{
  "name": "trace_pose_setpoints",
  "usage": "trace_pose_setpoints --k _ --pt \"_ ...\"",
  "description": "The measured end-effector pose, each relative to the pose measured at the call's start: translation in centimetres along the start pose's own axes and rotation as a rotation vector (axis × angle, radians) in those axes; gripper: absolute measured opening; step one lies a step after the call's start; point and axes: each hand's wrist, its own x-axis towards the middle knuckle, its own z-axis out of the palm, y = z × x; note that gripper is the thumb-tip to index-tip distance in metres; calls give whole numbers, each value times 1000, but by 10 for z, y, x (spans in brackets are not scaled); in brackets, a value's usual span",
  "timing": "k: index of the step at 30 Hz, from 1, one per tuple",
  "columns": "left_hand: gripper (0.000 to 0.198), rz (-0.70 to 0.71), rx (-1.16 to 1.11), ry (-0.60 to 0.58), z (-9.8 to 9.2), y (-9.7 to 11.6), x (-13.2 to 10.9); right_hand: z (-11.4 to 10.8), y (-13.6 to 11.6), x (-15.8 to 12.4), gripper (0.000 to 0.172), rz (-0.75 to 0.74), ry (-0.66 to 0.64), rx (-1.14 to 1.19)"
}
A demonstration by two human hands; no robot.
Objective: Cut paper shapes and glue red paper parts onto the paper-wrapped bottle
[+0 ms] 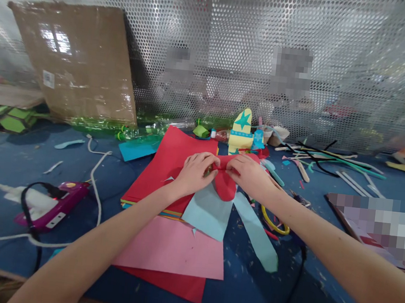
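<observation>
Both hands meet at a small red paper piece (225, 186) with a rounded lower end, above the stacked sheets. My left hand (197, 171) pinches its left side, fingers curled. On its right side, my right hand (245, 173) grips the upper edge with fingers bent. Beneath lie a light blue sheet (208, 214) and, to the left, a stack of red paper (164, 167). A pink sheet (174, 249) lies nearer to me. Just right of the light blue sheet is a long light blue strip (257, 234) with a rounded end.
A purple power strip (54, 206) with white and black cables sits at left. Cardboard (78, 61) leans on the perforated metal panel (229, 38). Behind my hands stands a yellow paper shape (241, 126) with stars. A yellow ring (274, 222) lies near my right forearm.
</observation>
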Motion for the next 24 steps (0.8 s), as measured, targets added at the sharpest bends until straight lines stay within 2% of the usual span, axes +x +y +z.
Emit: trace_pose_setpoints --k 8,13,15,20,24 --pt "18 -3 -7 -19 -1 0 -1 4 4 -3 10 22 42 38" --pt "45 6 -38 -35 -4 -4 -2 0 4 -5 11 40 64 63" --pt "51 11 -58 -37 -5 -6 -2 -6 6 -9 10 54 80 66" --pt "50 -5 -99 -45 -12 -8 -2 -28 12 -31 10 115 117 57" --pt "62 3 -112 -84 -18 -9 -2 -48 18 -49 13 175 121 31"
